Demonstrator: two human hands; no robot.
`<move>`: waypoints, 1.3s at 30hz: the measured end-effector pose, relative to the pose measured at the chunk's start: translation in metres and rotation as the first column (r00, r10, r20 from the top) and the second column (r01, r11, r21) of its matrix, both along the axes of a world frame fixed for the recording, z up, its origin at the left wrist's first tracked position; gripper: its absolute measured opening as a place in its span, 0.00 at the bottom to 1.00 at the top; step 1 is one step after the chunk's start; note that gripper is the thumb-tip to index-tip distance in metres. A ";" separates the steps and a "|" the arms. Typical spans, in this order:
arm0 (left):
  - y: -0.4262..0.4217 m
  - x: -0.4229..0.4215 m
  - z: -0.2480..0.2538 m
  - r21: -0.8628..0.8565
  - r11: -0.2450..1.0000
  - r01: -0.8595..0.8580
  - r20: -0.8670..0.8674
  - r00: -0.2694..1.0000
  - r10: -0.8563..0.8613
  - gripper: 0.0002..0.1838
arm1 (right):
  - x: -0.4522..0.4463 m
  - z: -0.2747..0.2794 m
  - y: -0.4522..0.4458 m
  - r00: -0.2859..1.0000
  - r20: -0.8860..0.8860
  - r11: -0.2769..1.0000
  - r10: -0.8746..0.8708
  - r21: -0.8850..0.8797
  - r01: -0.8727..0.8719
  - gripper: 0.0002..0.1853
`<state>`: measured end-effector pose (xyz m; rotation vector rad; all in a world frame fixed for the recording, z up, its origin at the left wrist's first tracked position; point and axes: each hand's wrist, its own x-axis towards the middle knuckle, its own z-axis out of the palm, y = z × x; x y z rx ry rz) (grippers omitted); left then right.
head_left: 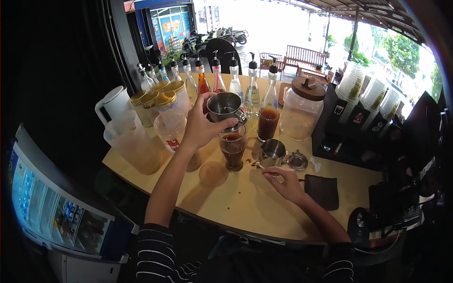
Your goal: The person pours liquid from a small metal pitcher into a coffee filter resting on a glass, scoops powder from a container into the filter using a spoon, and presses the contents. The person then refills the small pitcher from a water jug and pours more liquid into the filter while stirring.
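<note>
My left hand (203,125) grips a small metal cup (224,104) from its left side, just above a tall glass of dark brown drink (233,153). The fingers of my right hand (284,181) pinch a thin metal spoon (257,165) low over the counter, in front of a steel pitcher (272,152). Behind the pitcher stands a second glass of reddish-brown drink (268,123). A small metal lid-like piece (297,161) lies right of the pitcher. A round lid (213,174) rests on the counter left of the tall glass.
Pump bottles (252,89) line the counter's back. Gold-lidded jars (166,100), a white jug (114,104) and plastic containers (134,144) stand left. A large wooden-lidded jar (302,113), cup stacks (349,85) and a dark cloth (321,192) are right.
</note>
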<state>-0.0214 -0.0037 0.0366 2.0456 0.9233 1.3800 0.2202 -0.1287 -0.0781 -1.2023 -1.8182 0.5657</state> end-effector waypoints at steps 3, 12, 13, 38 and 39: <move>-0.001 0.002 -0.003 -0.006 1.000 0.000 0.007 1.000 0.000 0.39 | -0.005 -0.019 0.003 1.000 0.021 1.000 -0.020 -0.002 0.020 0.11; -0.005 0.009 -0.011 0.032 0.999 -0.014 0.021 1.000 0.013 0.41 | -0.013 -0.053 0.000 0.976 0.215 0.995 0.018 0.092 -0.038 0.17; -0.005 0.009 -0.012 0.044 0.999 -0.021 0.019 1.000 0.020 0.41 | -0.013 -0.055 -0.001 0.962 0.273 0.983 0.015 0.172 -0.064 0.18; -0.005 0.015 -0.022 0.056 0.997 0.048 0.049 0.997 -0.051 0.40 | -0.013 -0.059 -0.010 0.933 0.357 0.983 -0.057 0.182 -0.010 0.23; -0.005 0.014 -0.023 0.055 0.997 0.049 0.047 0.998 -0.052 0.40 | -0.012 -0.060 -0.010 0.925 0.376 0.985 -0.064 0.173 -0.002 0.24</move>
